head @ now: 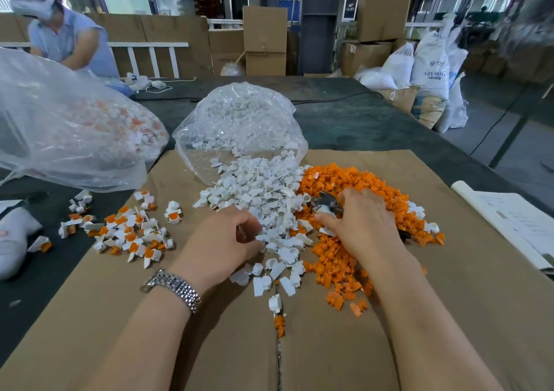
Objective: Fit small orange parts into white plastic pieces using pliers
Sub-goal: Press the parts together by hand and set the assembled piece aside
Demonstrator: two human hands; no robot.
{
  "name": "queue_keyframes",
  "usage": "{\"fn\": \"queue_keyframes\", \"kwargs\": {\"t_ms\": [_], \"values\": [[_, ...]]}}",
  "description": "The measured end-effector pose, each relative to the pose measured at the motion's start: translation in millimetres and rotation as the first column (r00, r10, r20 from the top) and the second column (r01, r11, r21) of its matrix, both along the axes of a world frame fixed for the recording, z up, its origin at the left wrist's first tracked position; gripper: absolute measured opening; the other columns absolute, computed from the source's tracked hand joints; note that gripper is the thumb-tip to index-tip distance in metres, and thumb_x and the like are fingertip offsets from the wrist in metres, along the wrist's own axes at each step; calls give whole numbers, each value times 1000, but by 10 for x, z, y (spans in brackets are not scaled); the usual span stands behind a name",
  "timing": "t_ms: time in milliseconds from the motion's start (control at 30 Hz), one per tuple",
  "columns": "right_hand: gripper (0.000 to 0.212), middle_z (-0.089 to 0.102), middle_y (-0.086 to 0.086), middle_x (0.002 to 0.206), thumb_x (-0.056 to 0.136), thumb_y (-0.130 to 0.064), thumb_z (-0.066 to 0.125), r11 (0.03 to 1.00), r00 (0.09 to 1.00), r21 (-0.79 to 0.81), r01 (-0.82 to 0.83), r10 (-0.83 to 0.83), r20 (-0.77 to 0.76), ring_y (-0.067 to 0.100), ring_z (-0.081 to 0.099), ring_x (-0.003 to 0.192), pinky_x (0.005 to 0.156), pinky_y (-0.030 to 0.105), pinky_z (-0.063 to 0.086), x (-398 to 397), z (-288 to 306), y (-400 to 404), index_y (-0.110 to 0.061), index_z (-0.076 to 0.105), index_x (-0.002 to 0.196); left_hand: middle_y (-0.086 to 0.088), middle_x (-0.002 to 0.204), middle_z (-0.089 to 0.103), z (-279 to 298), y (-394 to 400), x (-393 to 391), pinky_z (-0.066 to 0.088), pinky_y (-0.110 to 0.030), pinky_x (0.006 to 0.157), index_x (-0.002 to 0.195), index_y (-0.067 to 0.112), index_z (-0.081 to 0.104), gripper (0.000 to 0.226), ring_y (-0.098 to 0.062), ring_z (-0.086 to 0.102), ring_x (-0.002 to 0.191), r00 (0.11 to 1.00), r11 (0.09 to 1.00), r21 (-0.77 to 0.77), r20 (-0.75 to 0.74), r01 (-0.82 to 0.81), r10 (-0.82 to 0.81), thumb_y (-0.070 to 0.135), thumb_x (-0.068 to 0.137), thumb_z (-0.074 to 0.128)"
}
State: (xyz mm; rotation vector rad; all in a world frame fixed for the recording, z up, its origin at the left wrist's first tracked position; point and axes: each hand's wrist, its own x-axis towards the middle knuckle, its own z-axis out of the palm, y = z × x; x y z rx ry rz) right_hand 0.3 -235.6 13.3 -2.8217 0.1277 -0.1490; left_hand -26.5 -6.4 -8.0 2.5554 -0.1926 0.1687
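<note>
A heap of white plastic pieces (pixel 257 193) spills from a clear bag (pixel 239 121) onto the brown cardboard (pixel 449 300). Beside it on the right lies a heap of small orange parts (pixel 332 178). My left hand (pixel 221 241), a metal watch on its wrist, has its fingers curled into the near edge of the white heap and pinches a white piece. My right hand (pixel 362 223) grips the pliers (pixel 325 203), whose metal jaws stick out toward the white heap. Whether the jaws hold a part is hidden.
Assembled white-and-orange pieces (pixel 129 229) lie scattered at the left. A large clear bag (pixel 69 127) with more of them sits behind. Papers (pixel 518 220) lie at the right table edge. Another person (pixel 66 34) works at the far left. Boxes and sacks stand beyond.
</note>
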Motion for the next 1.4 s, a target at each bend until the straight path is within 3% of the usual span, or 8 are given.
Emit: {"fn": "queue_keyframes", "kwargs": {"t_ms": [233,500,600,800,967,1100,1233,1400], "values": [[21,63,-14,78,74,-46,85,909,932,242,-340,361,-44,4,57,82,83,39,47,-127,183,-82,-32,71,74,13,101,61,-15,-64,8,36,-9,66,100,34,68,12,-1,54,85,999,996,82,49,-18,14,38,90,74],[13,61,-19,81,79,-38,84,910,903,-36,-413,404,-147,15,51,112,99,45,45,-153,240,4,-29,76,85,17,96,67,-15,-90,-13,50,-19,71,95,35,69,4,-1,60,83,996,996,64,77,-58,53,33,93,71],[4,69,-5,95,90,-25,73,898,907,-129,-420,409,-101,16,52,108,86,35,49,-161,190,58,-27,75,93,13,85,70,14,-83,-24,53,-15,62,98,33,70,11,-3,67,73,995,972,-218,20,-91,97,28,90,76],[9,70,-4,100,87,-27,78,910,910,-69,-410,402,-105,15,63,97,76,28,48,-142,170,54,-22,75,95,-6,87,77,109,-25,-36,61,-29,71,104,13,68,16,-23,75,77,984,700,-710,-166,-74,-64,11,90,75],[9,72,-1,101,92,-23,72,906,909,-87,-415,411,-61,16,66,95,71,22,44,-126,112,89,-20,79,97,-17,89,71,84,29,24,60,-26,70,108,0,74,29,-27,70,81,925,229,-954,-257,-195,-281,-3,79,72],[8,53,-6,95,94,-26,67,908,912,-104,-405,409,16,12,52,81,55,17,31,-114,54,81,-24,74,89,-20,97,73,68,50,46,60,-24,72,113,0,75,30,-22,72,82,905,151,-968,-243,-201,-350,-1,85,68],[10,64,-4,91,94,-23,67,908,911,162,-386,346,225,12,61,80,71,26,53,-86,50,45,-20,74,88,-21,101,73,87,16,54,60,-24,68,107,3,78,23,-21,73,79,897,56,-971,-236,-232,-373,2,86,68],[7,77,9,82,94,-11,71,336,924,876,-346,284,255,22,78,79,73,30,63,-173,174,152,-5,72,95,-17,96,76,118,-42,36,61,-24,68,94,7,81,20,-21,76,81,877,27,-970,-230,-242,-422,0,83,66]]}}
